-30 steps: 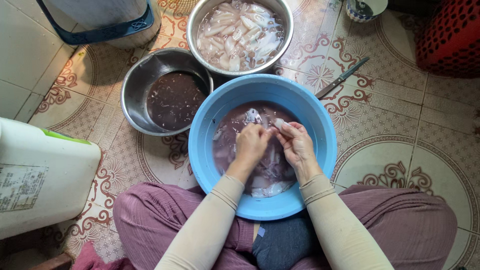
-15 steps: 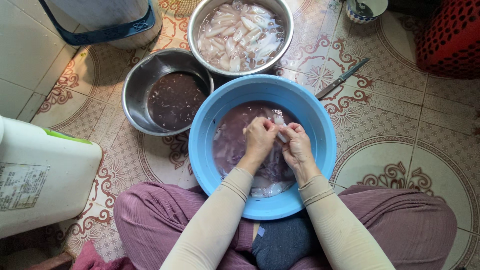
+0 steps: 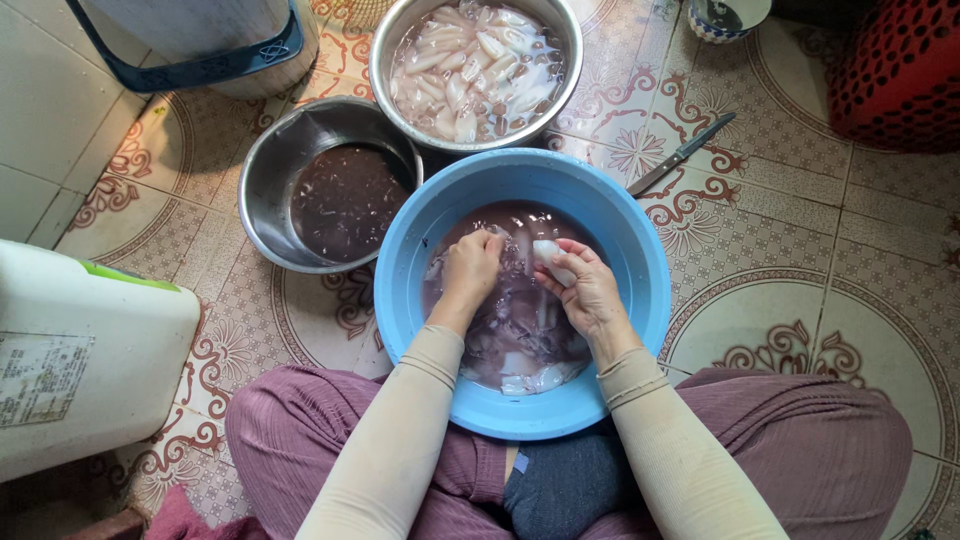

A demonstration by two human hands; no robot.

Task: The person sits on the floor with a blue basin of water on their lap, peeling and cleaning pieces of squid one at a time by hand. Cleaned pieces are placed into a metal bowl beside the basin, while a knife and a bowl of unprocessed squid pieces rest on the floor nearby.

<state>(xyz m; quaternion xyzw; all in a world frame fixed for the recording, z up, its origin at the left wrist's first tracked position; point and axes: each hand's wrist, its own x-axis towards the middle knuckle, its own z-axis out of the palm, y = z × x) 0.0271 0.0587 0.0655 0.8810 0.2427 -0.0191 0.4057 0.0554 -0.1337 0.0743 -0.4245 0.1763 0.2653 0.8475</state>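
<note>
A person sits cross-legged on a patterned tile floor [image 3: 800, 260], both hands down in a blue plastic basin [image 3: 640, 250] that rests just in front of the knees. The basin holds murky purplish water with pale squid pieces [image 3: 520, 345] lying in it. The right hand [image 3: 590, 290] is curled around one white squid piece [image 3: 552, 255], pinched between thumb and fingers and lifted just clear of the water at about the basin's centre. The left hand [image 3: 470, 270] is loosely closed with its fingertips dipped into the water beside it, at 9 o'clock from the right hand; whether it actually grasps anything under the surface cannot be made out. At 10 o'clock from the basin, touching its rim, stands a steel bowl [image 3: 270, 180] filled with dark brown liquid. At 12 o'clock sits a larger steel bowl [image 3: 385, 50] heaped with cleaned white squid [image 3: 475, 70] in clear water. A knife [image 3: 680, 155] lies flat on the tiles at 2 o'clock, near the blue rim. A white plastic jug [image 3: 90, 350] lies at 9 o'clock, well apart, and a red basket [image 3: 900, 70] stands at the far 2 o'clock corner. Both forearms wear beige sleeves [image 3: 400, 430].
</note>
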